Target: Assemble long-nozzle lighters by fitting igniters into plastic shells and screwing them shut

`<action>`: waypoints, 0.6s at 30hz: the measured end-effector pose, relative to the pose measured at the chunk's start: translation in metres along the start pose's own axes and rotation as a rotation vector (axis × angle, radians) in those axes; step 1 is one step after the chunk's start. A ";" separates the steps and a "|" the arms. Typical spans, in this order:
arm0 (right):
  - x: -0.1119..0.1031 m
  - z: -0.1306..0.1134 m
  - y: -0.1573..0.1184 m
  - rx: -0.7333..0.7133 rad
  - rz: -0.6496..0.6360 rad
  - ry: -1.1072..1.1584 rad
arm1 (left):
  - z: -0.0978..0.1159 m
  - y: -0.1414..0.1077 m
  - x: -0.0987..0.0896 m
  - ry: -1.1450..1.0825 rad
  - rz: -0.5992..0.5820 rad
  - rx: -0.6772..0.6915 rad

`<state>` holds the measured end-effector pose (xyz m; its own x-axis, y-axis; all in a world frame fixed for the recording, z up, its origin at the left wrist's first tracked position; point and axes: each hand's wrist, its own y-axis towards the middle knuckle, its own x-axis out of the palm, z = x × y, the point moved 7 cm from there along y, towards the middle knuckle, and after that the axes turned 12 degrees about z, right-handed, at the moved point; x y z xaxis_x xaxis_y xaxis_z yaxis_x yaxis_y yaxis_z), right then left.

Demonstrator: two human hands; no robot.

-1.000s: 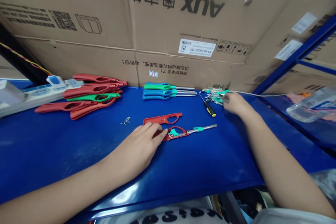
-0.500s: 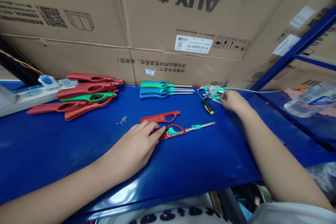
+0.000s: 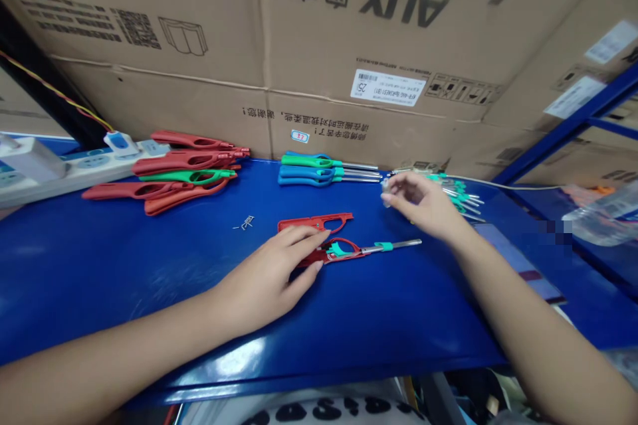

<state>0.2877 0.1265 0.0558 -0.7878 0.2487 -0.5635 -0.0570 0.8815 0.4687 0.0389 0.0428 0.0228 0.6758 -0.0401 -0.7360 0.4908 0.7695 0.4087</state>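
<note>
My left hand (image 3: pixel 272 272) lies over the handle of an opened red lighter half (image 3: pixel 349 254), thumb at its near edge and fingers on the far side. Green parts and wire show inside this half, and a metal tube (image 3: pixel 406 244) with a green collar extends right. Just behind lies the other red shell half (image 3: pixel 304 220). My right hand (image 3: pixel 419 202) is raised beside the pile of metal tubes with green parts (image 3: pixel 461 196), pinching a small clear piece (image 3: pixel 385 192) between thumb and fingers. Its exact kind is too small to tell.
Red, orange and green lighter shells (image 3: pixel 184 163) are stacked at left, by a power strip (image 3: pixel 94 163). Blue and green lighters (image 3: pixel 309 172) lie at the back before a cardboard box (image 3: pixel 309 66). Small screws (image 3: pixel 246 222) lie left of centre; a flat bluish object (image 3: pixel 513 259) is at right.
My right hand has moved left from the pile of parts, with a small clear piece now visible in its fingers. My left hand stays on the red lighter half, its thumb now showing. The view has shifted.
</note>
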 end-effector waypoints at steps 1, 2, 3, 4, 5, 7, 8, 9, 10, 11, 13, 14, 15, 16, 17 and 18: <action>0.016 -0.015 -0.009 -0.002 -0.063 0.146 | 0.000 0.000 -0.001 -0.047 0.024 -0.029; 0.029 -0.029 -0.019 0.008 -0.118 0.272 | 0.001 0.001 -0.003 -0.091 0.051 -0.057; 0.042 -0.040 -0.028 0.030 -0.168 0.366 | 0.002 0.002 -0.004 -0.133 0.079 -0.083; 0.052 -0.049 -0.037 0.047 -0.212 0.431 | 0.002 0.002 -0.005 -0.177 0.104 -0.104; 0.060 -0.058 -0.045 0.043 -0.249 0.473 | 0.003 0.003 -0.006 -0.228 0.121 -0.123; 0.071 -0.069 -0.057 0.012 -0.308 0.491 | 0.005 0.003 -0.004 -0.351 0.117 -0.154; 0.073 -0.073 -0.061 -0.011 -0.319 0.479 | 0.005 0.004 -0.003 -0.413 0.103 -0.170; 0.075 -0.074 -0.063 -0.036 -0.323 0.461 | 0.005 0.004 -0.002 -0.462 0.090 -0.187; 0.075 -0.075 -0.064 -0.062 -0.316 0.443 | 0.005 0.005 -0.002 -0.493 0.081 -0.201; 0.073 -0.076 -0.063 -0.097 -0.296 0.428 | 0.005 0.006 -0.002 -0.503 0.077 -0.213; 0.067 -0.077 -0.061 -0.202 -0.236 0.386 | 0.004 0.007 -0.003 -0.486 0.077 -0.225; 0.063 -0.079 -0.061 -0.278 -0.205 0.353 | 0.003 0.008 -0.003 -0.479 0.075 -0.231; 0.060 -0.081 -0.061 -0.360 -0.176 0.315 | 0.002 0.008 -0.003 -0.477 0.070 -0.237; 0.057 -0.084 -0.062 -0.439 -0.152 0.277 | 0.002 0.008 -0.002 -0.483 0.064 -0.245; 0.054 -0.086 -0.062 -0.502 -0.136 0.243 | 0.001 0.008 -0.002 -0.493 0.058 -0.255; 0.053 -0.088 -0.062 -0.544 -0.124 0.217 | 0.001 0.008 -0.001 -0.504 0.052 -0.266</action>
<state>0.1959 0.0495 0.0563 -0.8595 0.0189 -0.5107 -0.4167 0.5527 0.7217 0.0426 0.0487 0.0269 0.9062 -0.2465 -0.3434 0.3385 0.9098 0.2402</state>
